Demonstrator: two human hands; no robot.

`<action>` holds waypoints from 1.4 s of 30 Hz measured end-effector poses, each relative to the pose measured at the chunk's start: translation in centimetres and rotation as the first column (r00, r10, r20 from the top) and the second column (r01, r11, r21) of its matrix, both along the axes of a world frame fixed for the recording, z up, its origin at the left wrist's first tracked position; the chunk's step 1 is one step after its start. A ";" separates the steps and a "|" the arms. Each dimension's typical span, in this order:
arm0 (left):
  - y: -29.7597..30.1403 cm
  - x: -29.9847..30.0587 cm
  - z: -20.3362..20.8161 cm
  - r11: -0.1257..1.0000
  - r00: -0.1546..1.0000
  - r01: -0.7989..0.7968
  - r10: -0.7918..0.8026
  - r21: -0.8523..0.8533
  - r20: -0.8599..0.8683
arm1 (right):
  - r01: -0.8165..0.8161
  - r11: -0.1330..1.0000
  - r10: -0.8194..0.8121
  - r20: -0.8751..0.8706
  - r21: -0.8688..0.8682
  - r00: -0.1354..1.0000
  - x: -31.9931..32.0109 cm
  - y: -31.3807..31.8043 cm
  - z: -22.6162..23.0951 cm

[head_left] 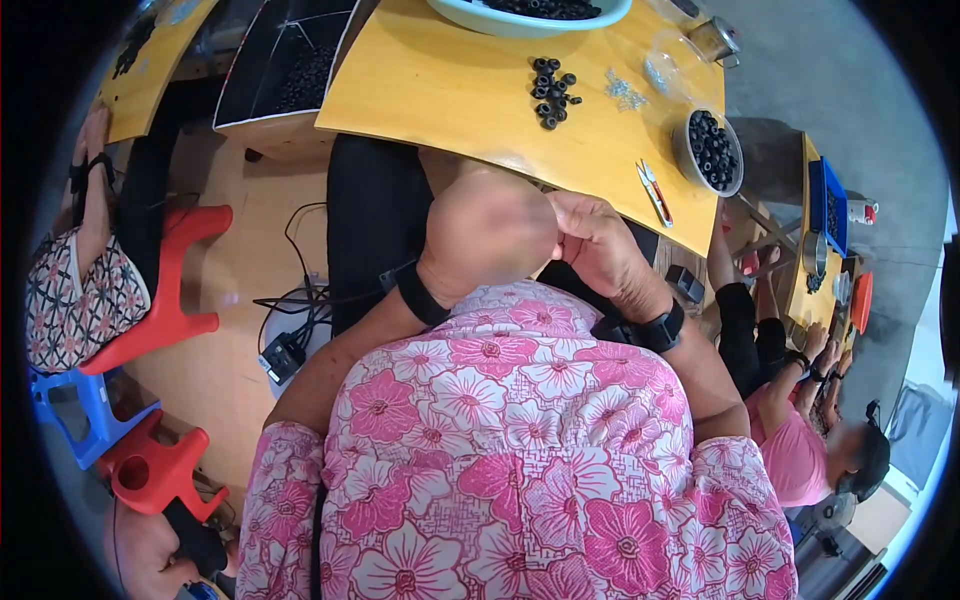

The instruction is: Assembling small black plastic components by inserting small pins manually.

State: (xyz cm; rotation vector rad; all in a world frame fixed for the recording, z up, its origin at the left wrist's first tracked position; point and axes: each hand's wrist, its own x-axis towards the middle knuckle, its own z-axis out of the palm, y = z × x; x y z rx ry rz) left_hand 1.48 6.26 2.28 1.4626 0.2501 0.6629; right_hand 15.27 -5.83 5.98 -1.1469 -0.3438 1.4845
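Pink-and-white flowers fill the view closest to us, a printed top [520, 430] spreading right across the bottom, and beyond it both hands meet over the lap, just short of the table's edge. Our left hand [485, 232] is largely a blur, so we can't tell whether it grips anything; our right hand [605, 240] curls in from the other side, thumb and fingers drawn together against the left, and whatever may sit between them is hidden. For fine fingerwork like this, we'd judge it best to brace both wrists, let one hand steady while the other works, and press lightly.

Out to the surface, folks! Our yellow table [440, 80] stretches ahead, a dark-lined bin [262, 50] holding black bits off to its left. Down that side we spot a red stool [190, 280] with a blue stool [95, 412] below it, while across on the right a co-worker in pink [797, 450] sits near another yellow table. Back on ours, there's a pale blue basin [530, 24] at the far edge, then a bowl [689, 172] loaded with black rings, red-handled snips [656, 197] lying beside it, and, nearest beyond the hands, loose black pieces [556, 91] with tiny clear pieces [625, 92] to their right.
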 end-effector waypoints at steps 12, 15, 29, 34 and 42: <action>-0.1 0.3 0.2 0.992 1.000 0.003 -0.005 -0.124 -0.017 | 0.180 0.984 -0.172 0.213 -0.017 0.962 -0.4 0.7 1.0; -0.2 0.4 0.0 0.985 1.000 -0.007 0.006 -0.174 -0.008 | 0.192 0.981 -0.195 0.257 0.035 0.946 -0.2 0.6 0.3; -0.2 0.0 -0.2 0.992 0.996 -0.002 -0.009 -0.129 -0.086 | 0.110 0.994 -0.108 0.086 -0.018 0.990 0.8 0.4 -0.3; 0.0 -0.1 0.0 0.994 0.998 0.011 -0.017 -0.108 -0.060 | -0.006 0.999 0.004 -0.058 -0.033 0.998 0.9 0.3 -0.1; 0.3 0.1 -0.9 1.000 1.000 -0.016 0.016 0.018 -0.004 | -0.047 0.999 0.045 -0.071 -0.027 0.996 1.1 -0.2 -0.8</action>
